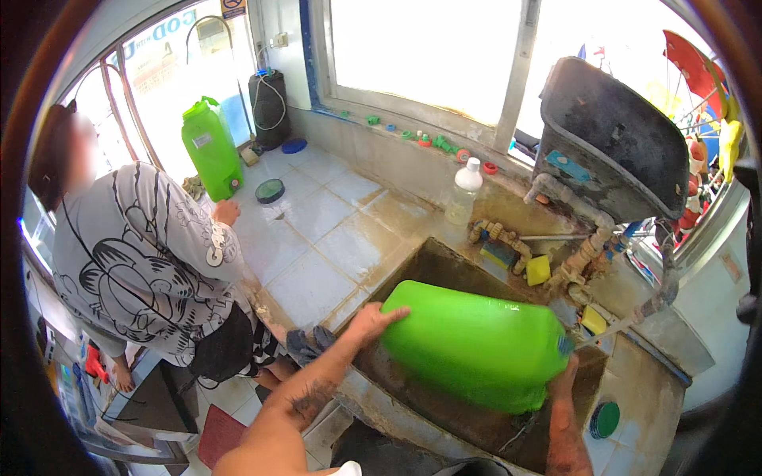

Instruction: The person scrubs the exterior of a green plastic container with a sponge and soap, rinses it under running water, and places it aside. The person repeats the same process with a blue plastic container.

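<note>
Left hand [381, 321]: gripping one end of the green container [468, 341], probably just steadying it.
Right hand [564, 379]: gripping the other end from low down, likely taking weight.
Green container: tipped sideways between both hands, over the sink [435, 259]; looks too bulky for a one-handed hold.
Sink: right below the hands, good for catching drips.
Green lid [605, 420]: parked on the surface [631, 435], just right of the right hand, probably for easy reach.
</note>
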The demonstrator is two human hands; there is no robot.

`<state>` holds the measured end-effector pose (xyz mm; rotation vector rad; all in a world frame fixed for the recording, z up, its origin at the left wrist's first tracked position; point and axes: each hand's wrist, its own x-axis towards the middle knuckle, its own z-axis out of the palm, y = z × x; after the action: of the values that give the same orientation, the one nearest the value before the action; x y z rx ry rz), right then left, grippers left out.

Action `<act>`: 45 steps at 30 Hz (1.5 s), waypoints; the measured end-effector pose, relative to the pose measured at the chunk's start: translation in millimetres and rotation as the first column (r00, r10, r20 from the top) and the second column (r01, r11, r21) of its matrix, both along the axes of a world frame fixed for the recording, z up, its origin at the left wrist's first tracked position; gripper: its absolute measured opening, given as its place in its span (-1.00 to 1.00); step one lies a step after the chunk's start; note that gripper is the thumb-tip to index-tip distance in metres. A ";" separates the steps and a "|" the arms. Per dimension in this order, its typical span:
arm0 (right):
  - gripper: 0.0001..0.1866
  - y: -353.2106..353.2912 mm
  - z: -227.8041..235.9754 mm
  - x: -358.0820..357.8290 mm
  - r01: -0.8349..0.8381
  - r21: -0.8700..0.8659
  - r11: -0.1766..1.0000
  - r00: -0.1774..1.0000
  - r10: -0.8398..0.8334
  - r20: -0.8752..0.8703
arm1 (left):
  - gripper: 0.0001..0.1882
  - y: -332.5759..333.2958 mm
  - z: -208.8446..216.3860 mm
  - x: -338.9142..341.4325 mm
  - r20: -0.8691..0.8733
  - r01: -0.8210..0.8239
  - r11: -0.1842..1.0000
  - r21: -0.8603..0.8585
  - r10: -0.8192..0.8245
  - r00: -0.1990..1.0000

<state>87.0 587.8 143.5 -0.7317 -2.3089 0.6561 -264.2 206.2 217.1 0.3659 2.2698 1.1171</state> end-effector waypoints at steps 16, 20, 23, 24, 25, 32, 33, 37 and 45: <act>-0.71 -35.7 -61.1 -11.6 -0.225 -0.902 0.368 0.850 -0.378 -0.367 | -0.05 69.4 141.6 26.4 -0.465 0.181 0.972 0.152 -0.091 0.881; -0.71 -72.1 -80.8 -20.3 -0.326 -0.938 0.121 0.840 -0.417 -0.346 | -0.10 89.2 195.1 58.3 -0.766 0.308 0.933 0.186 -0.058 0.640; -0.71 -88.9 -88.3 -30.5 -0.354 -0.935 0.024 0.857 -0.391 -0.335 | -0.15 92.8 239.1 86.5 -0.836 0.389 0.897 0.209 -0.042 0.547; -0.71 -89.5 -89.0 -31.1 -0.360 -0.933 0.019 0.857 -0.387 -0.339 | -0.16 94.9 251.1 94.2 -0.844 0.421 0.877 0.231 -0.035 0.535; -0.71 -89.2 -89.5 -31.7 -0.366 -0.931 0.008 0.857 -0.386 -0.341 | -0.18 97.9 262.4 101.7 -0.853 0.431 0.875 0.219 -0.043 0.521; -0.71 -78.4 -81.4 -49.4 -0.378 -0.925 -0.032 0.863 -0.374 -0.339 | -0.27 106.4 280.2 130.5 -0.946 0.481 0.834 0.271 0.137 0.295; -0.71 -77.5 -78.9 -54.8 -0.376 -0.926 -0.037 0.865 -0.372 -0.337 | -0.28 99.5 280.9 133.9 -0.946 0.499 0.822 0.274 0.138 0.292; -0.71 -70.5 -67.7 -71.6 -0.391 -0.919 -0.048 0.865 -0.361 -0.349 | -0.29 91.8 274.2 161.6 -0.961 0.524 0.818 0.238 0.119 0.250; -0.71 -101.5 -84.8 -33.1 -0.388 -0.919 -0.068 0.866 -0.369 -0.338 | -0.24 84.2 193.8 189.5 -0.910 0.455 0.886 0.089 -0.114 0.399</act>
<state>53.9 486.4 58.7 -0.9174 -0.8091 2.4087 -74.7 290.4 410.9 1.8341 2.6398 1.2630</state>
